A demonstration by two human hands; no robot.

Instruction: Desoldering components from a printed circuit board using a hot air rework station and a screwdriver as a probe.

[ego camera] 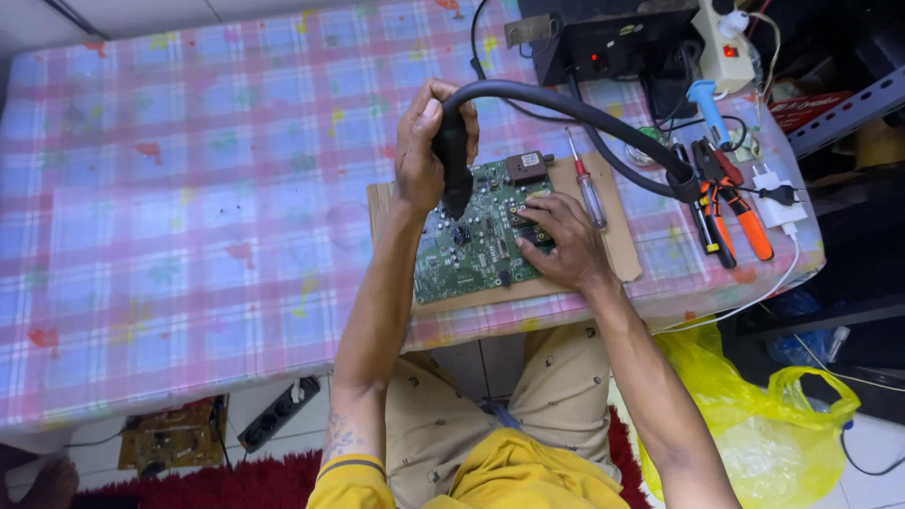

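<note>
I see my left hand (421, 151) wrapped tight around the black hot-air wand (453, 170), nozzle aimed down at the green circuit board (478, 236) lying on the counter (189, 188). My right hand (556, 240) presses spread fingers on the board's right edge, just beside the nozzle.

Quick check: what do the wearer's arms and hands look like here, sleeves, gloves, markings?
Both hands are bare: no gloves, rings or watch visible on the left hand or the right hand. Forearms are bare too. The left forearm carries a dark tattoo near the elbow. Yellow short sleeves with a dark-striped cuff edge show at the bottom.
</note>
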